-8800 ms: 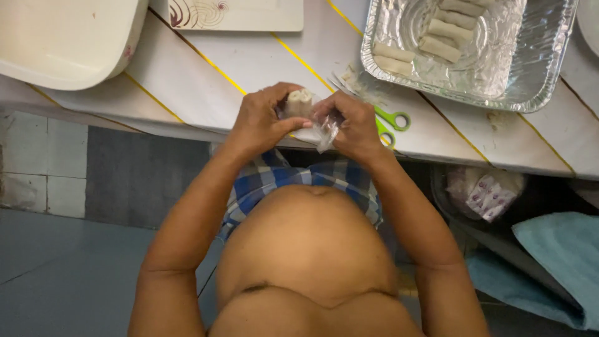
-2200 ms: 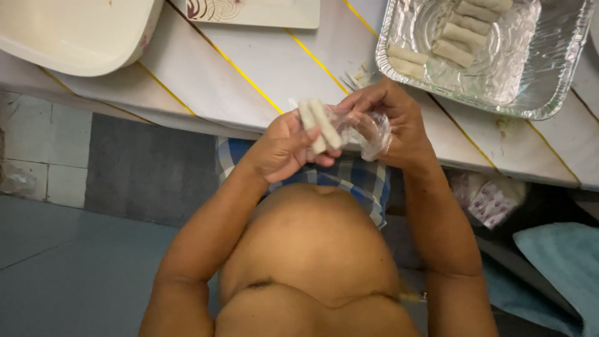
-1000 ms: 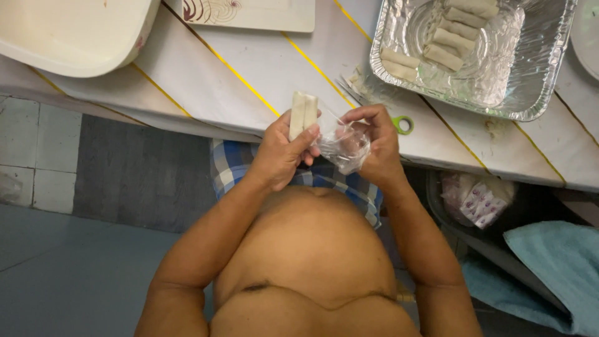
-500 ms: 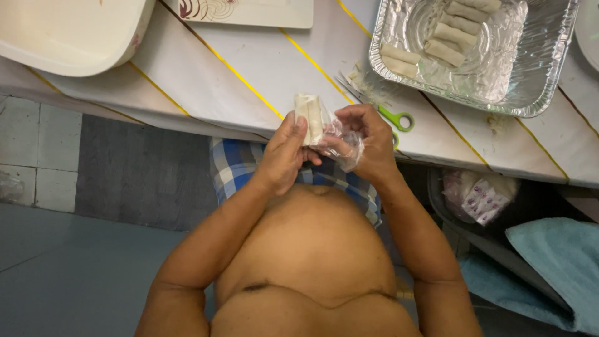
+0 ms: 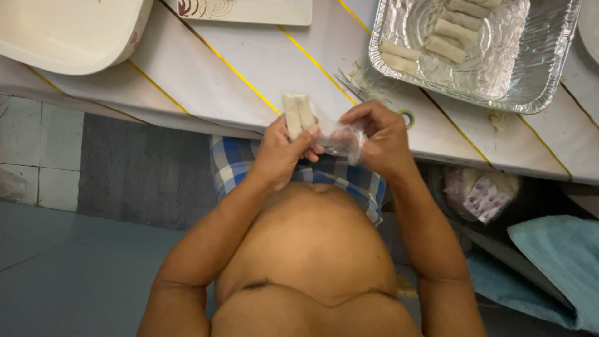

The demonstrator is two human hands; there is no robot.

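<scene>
The person stands at the edge of a white surface with yellow lines across it, both hands raised just in front of the belly. The left hand has its fingers closed around 2 pale rolls, held upright side by side, their tops sticking out above the thumb. The right hand pinches a crumpled clear plastic wrapper that stretches between the 2 hands and touches the lower part of the rolls. Farther back on the surface sits a foil tray with several more rolls lying in rows. A cream-coloured dish rests at the far left. Something with a green ring handle peeks out behind the right hand.
</scene>
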